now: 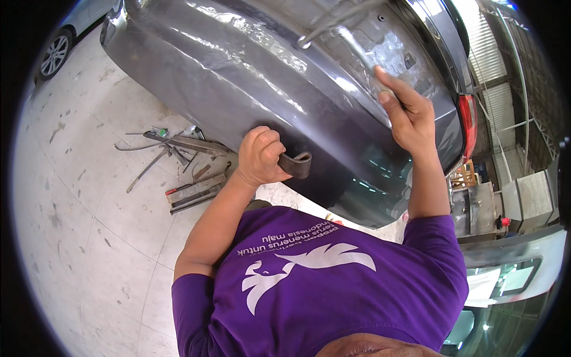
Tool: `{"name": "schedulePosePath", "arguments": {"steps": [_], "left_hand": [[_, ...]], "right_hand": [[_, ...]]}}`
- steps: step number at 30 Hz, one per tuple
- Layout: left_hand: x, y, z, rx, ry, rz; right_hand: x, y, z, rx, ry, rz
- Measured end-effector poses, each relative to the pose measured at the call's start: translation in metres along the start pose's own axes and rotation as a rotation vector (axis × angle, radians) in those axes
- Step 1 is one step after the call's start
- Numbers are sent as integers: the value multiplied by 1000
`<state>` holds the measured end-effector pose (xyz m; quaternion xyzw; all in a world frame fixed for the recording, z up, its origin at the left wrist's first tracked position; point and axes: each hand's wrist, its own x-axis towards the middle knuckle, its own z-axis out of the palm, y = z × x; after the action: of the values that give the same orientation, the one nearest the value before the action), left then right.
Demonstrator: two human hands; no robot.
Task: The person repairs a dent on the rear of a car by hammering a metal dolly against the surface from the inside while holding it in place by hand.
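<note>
Purple shirt point(342, 294), short sleeves point(439, 244) (white bird print point(333, 256)).

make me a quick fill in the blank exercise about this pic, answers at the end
The dark looped strip is held in the ____ hand.
The blurred silvery tool is held in the ____ hand.
The shirt is mainly ____.
The tail light on the dark grey car is ____.
Missing words: left; right; purple; red.

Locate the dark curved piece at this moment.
In the head view, the dark curved piece is near the picture's centre, sticking out rightward from the left hand, close to the grey car body.
</note>
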<state>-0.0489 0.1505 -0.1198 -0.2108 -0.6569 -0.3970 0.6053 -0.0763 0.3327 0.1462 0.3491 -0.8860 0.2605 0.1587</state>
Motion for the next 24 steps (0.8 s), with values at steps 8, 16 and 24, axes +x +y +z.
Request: {"name": "schedulePosePath", "arguments": {"steps": [8, 16, 24], "left_hand": [[3, 2, 4, 37, 80, 17], [4, 3, 5, 21, 69, -1], [2, 3, 3, 19, 65, -1]], "right_hand": [[-1, 7, 13, 52, 60, -20], [26, 2, 30, -12, 86, -203], [31, 0, 29, -22, 61, -161]]}}
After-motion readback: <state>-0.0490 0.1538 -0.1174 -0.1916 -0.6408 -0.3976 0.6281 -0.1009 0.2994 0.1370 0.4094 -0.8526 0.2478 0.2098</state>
